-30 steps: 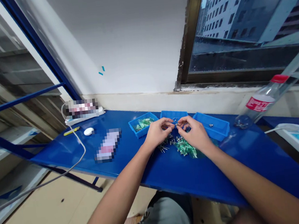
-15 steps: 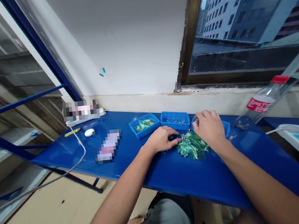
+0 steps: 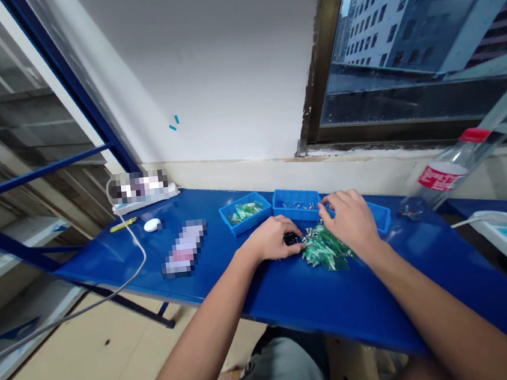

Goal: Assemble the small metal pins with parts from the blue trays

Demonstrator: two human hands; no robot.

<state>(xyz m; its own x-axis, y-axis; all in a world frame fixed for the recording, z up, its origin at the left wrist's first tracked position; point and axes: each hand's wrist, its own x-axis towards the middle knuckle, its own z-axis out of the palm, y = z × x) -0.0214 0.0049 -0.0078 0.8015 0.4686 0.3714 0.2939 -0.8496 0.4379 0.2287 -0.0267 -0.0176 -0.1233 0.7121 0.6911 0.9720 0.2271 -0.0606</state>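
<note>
While the left hand [image 3: 272,239] curls at the heap of green pieces [image 3: 325,249] on the worktop [image 3: 264,291], the right hand [image 3: 351,219] arches apart from it, near the middle tray [image 3: 294,213]; whether either grips anything, I cannot tell. A low sweep could scatter the heap; a fumbled release could mix pieces into that tray's metal bits [image 3: 303,205].

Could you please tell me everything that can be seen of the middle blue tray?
The middle tray, shallow, rectangular, open-topped and blue, looks like plastic. It sits upright on the glossy blue tabletop, with another blue plastic tray on either side. Several thin, silvery, metal-looking pins lie loose inside. The right hand is by its right front corner; whether they touch is unclear.
</note>
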